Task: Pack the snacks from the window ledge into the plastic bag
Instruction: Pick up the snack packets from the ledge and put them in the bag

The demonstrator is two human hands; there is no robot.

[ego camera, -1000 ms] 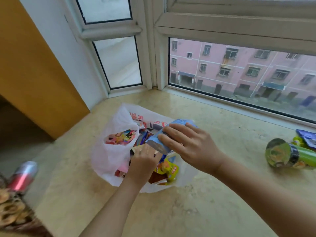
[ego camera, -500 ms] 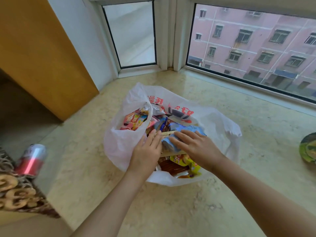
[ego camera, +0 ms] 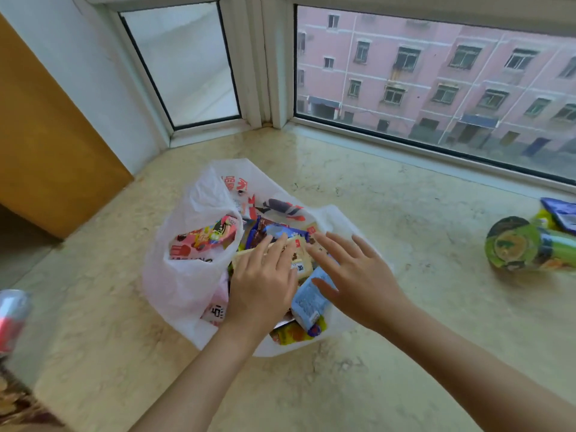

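A white plastic bag [ego camera: 184, 275] with red print lies open on the marble window ledge [ego camera: 405, 232], filled with several colourful snack packets. My left hand [ego camera: 265, 282] lies flat on the packets inside it, fingers straight. A light blue packet [ego camera: 308, 299] rests in the bag's mouth. My right hand [ego camera: 355, 279] hovers just above that packet with fingers spread and holds nothing. At the right edge a green snack canister [ego camera: 523, 249] lies on its side, with a blue packet [ego camera: 561, 213] and a yellow-green one behind it.
A red and silver can [ego camera: 12, 319] stands at the left edge above a woven patterned surface [ego camera: 15, 400]. An orange wooden panel [ego camera: 46, 141] borders the ledge on the left. Window frames [ego camera: 261, 73] close the far side.
My right hand carried the light blue packet into the bag, then let go of it and lifted off with spread fingers. The left hand stayed on the packets. The view shifted right.
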